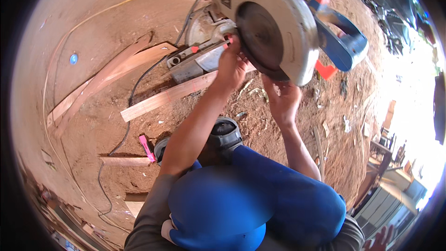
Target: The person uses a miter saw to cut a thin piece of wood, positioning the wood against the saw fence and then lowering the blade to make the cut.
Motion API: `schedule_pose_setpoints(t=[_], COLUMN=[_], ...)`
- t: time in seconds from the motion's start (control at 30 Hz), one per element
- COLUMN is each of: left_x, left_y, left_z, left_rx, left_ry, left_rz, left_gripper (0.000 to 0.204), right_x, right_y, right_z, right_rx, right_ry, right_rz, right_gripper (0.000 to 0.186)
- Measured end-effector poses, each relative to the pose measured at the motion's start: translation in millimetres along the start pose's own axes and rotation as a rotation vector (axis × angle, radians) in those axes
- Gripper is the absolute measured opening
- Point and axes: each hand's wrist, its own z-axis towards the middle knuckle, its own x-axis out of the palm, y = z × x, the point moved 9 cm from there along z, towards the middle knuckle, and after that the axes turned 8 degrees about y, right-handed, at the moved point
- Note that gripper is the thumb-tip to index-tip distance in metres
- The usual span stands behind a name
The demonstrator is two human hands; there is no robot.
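Note:
A miter saw stands on the ground ahead of me, its round blade raised under a pale, scuffed guard. My left hand is beside the blade's near left edge, thumb up by a red part and fingers curled; what they close on is hidden. Below the guard's lower rim is my right hand, its fingertips out of sight behind the rim. A long wooden strip lies along the saw's near side and passes behind my left hand. The saw's blue handle juts out to the right.
Planks lie on the dirt at left, where a black cord runs. Near my shoe a pink object touches a short wood piece. Wood scraps litter the right side. Another hand shows at lower right.

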Motion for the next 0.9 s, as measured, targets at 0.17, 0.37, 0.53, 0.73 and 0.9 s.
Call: schedule_pose_setpoints(t=[0.17, 0.37, 0.53, 0.73, 0.9], left_x=[-8.5, -5.6, 0.1, 6.5, -19.2], left_y=[1.0, -9.8, -19.8, -27.6, -35.2], left_z=[15.6, 16.2, 4.8, -20.9, -49.2], left_rx=[-0.006, -0.036, -0.059, -0.066, -0.122], left_ry=[0.065, 0.085, 0.136, 0.102, 0.094], left_rz=[-0.042, 0.068, 0.209, 0.356, 0.504], left_gripper=[0.035, 0.043, 0.041, 0.05, 0.047], right_x=[17.3, 45.6, 47.9, 26.8, 17.3], right_y=[-28.3, -73.2, -74.5, -60.5, -58.1], right_z=[-45.1, -105.7, -112.6, -92.0, -74.8], right_rx=[0.035, 0.116, 0.184, 0.178, 0.251], right_ry=[0.126, 0.358, 0.394, 0.3, 0.247], right_rz=[-0.034, -0.086, -0.128, -0.117, -0.102], right_gripper=[0.023, 0.015, 0.015, 0.019, 0.021])
